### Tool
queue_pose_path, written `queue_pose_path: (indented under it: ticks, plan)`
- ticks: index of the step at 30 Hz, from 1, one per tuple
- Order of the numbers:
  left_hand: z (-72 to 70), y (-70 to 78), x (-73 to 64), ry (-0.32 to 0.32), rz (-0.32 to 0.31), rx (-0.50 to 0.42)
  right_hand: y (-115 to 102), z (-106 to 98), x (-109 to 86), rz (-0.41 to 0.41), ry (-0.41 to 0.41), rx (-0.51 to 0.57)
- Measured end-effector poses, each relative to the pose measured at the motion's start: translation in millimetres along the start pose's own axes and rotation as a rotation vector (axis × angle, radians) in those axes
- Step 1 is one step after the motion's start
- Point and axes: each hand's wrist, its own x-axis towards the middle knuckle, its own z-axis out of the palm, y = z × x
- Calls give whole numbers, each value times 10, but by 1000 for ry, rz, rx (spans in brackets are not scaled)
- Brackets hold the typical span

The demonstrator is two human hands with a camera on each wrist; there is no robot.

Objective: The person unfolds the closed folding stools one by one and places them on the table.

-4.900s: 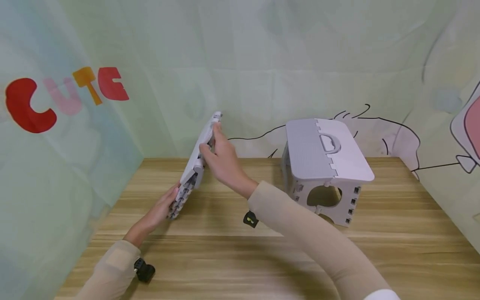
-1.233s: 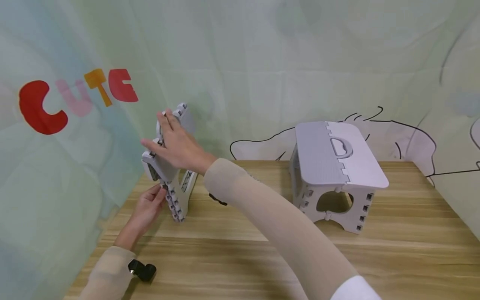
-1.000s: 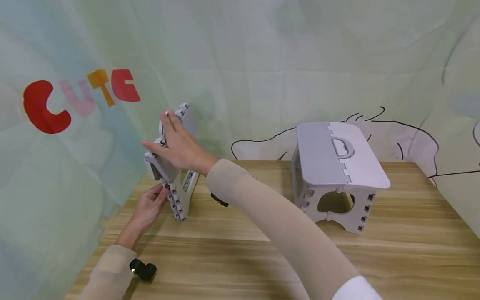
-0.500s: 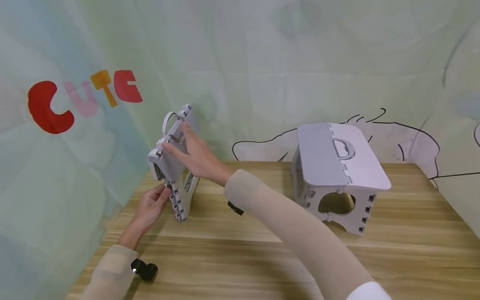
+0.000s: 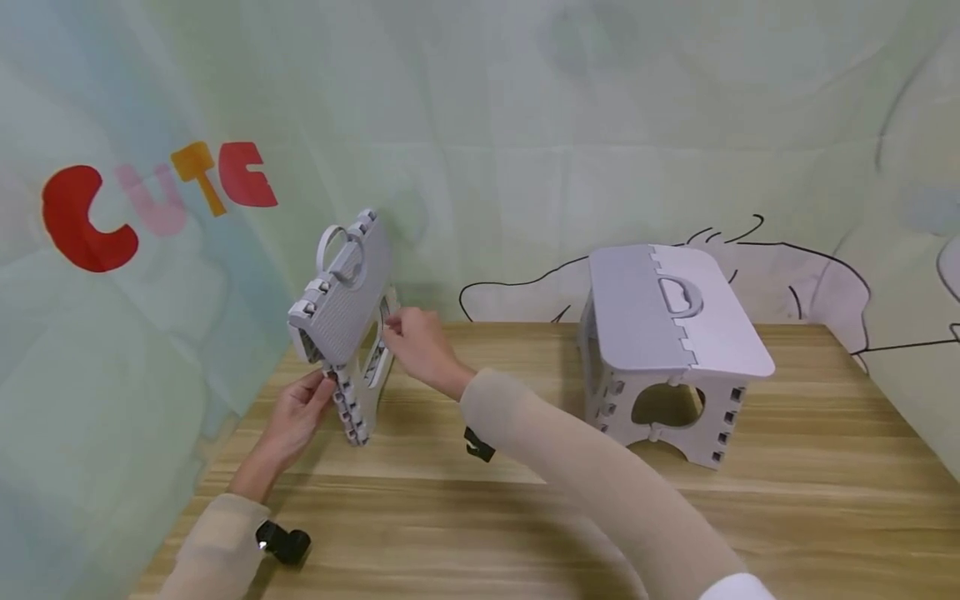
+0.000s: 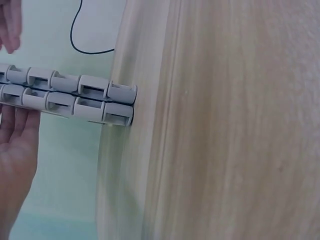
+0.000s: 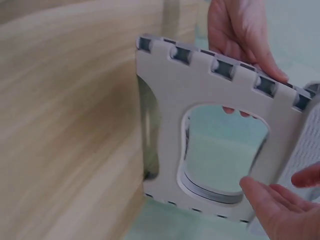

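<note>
A light grey plastic folding stool (image 5: 341, 304) stands partly folded on its leg panels at the table's left, its two seat halves slanting down and its handle loops uppermost. My left hand (image 5: 296, 417) grips the near edge of its legs, thumb on the near side and fingertips showing through the panel's oval hole in the right wrist view. My right hand (image 5: 423, 346) is beside the leg panel (image 7: 170, 110), fingers loosely bent, one fingertip in front of the hole's edge. Whether it touches cannot be told. In the left wrist view, the hinged leg edge (image 6: 65, 95) meets the tabletop.
A second grey folding stool (image 5: 675, 312), fully unfolded, stands upright on the right of the wooden table (image 5: 450, 517). Printed cloth walls (image 5: 510, 192) rise behind and to the left, close to the held stool. Small black cameras (image 5: 283, 543) sit on both wrists.
The stool, earlier tilted and flat in both hands, now stands upright with its seat halves spread. My right hand has left the seat's top and moved down to the leg panel.
</note>
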Motion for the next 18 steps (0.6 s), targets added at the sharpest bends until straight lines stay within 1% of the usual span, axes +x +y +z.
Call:
queue_pose_path:
  ticks: [2, 4, 7, 10, 14, 16, 18]
  plan:
    - [-3, -3, -1, -4, 5, -16, 48, 61, -14, 23, -45, -46]
    - [-3, -4, -1, -2, 8, -30, 87, 133, -30, 35, -90, -58]
    - [3, -4, 0, -4, 11, -58, 137, 247, -69, 37, -157, -49]
    - [6, -8, -2, -3, 15, -69, 191, 366, -104, 7, -198, -20]
    - [3, -28, -5, -9, 24, -75, 259, 484, -147, -48, -201, 32]
    - [5, -40, 1, -15, 28, -92, 290, 518, -161, -76, -188, 32]
    - [6, -52, 8, -23, 34, -119, 320, 540, -164, -86, -177, 43]
